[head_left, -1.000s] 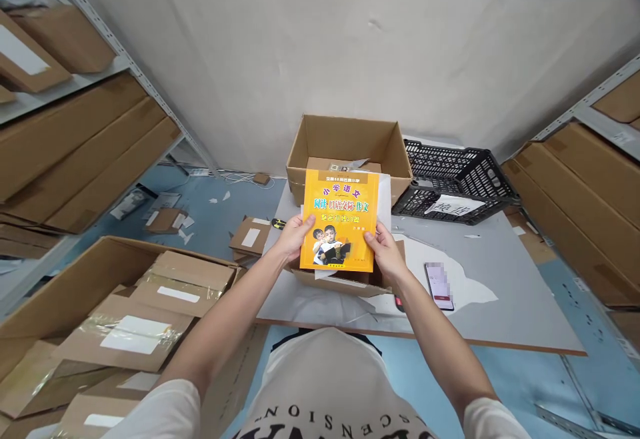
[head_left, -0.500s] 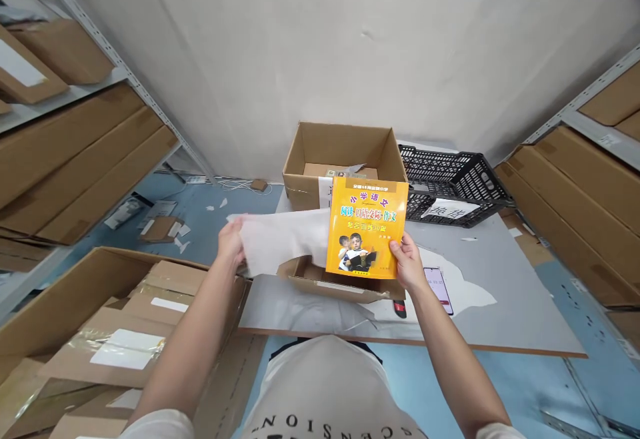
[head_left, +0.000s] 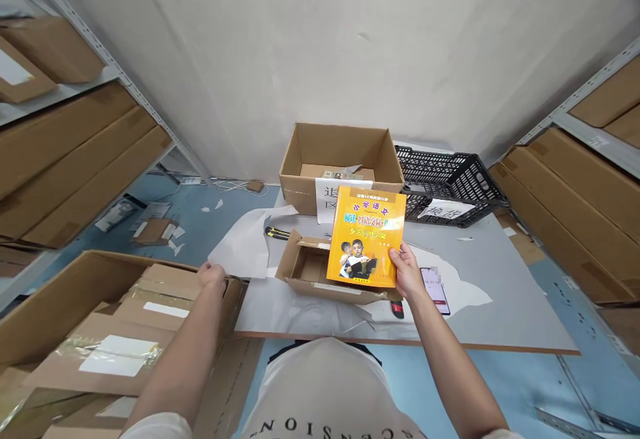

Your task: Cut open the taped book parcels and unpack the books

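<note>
the right hand (head_left: 407,272) grips the orange book (head_left: 367,236) by its lower corner, above the small open box (head_left: 305,269); the left hand (head_left: 213,274) is loosely open, holding nothing, beside the white paper (head_left: 247,242).

The yellow book (head_left: 367,236) carries Chinese title lines; "作文" is partly readable. The white shirt (head_left: 327,399) shows upside-down letters "CENSION". A paper sign (head_left: 327,202) on the open cardboard box (head_left: 340,159) at the table's far edge begins "退". The crate's label (head_left: 443,209) is unreadable.
</note>
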`<state>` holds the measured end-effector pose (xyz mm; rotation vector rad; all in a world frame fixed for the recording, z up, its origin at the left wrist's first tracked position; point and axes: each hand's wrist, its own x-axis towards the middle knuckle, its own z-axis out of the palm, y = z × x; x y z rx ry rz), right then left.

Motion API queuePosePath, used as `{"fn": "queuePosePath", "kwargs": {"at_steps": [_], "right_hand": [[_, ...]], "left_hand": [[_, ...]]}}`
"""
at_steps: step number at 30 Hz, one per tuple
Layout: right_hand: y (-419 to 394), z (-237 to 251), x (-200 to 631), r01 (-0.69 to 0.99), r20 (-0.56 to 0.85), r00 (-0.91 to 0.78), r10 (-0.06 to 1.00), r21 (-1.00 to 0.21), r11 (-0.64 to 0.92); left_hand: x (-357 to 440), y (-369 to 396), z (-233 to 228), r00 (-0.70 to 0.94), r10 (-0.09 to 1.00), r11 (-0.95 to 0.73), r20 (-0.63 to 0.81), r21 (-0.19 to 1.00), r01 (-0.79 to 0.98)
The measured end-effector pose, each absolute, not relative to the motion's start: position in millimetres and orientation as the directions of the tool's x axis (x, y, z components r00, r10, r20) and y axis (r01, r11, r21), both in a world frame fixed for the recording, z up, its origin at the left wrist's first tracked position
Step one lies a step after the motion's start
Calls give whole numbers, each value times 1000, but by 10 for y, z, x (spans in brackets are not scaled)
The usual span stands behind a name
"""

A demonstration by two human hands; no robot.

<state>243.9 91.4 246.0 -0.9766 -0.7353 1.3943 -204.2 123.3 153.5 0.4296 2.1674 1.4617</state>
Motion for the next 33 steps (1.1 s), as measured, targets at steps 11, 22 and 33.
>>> {"fn": "queuePosePath", "kwargs": {"at_steps": [11, 22, 33], "right_hand": [[951, 2656, 2232, -228, 38, 98, 994, -972, 60], [580, 3183, 1610, 604, 531, -301, 792, -536, 589], [950, 2763, 2170, 78, 7, -14, 1000, -997, 9]], "left_hand": [[-211, 921, 2747, 65, 992, -115, 112, 992, 49], [451, 786, 2898, 144, 990, 93, 0, 768, -634], [-139, 1032, 2792, 416, 878, 468, -237, 607, -642]]}}
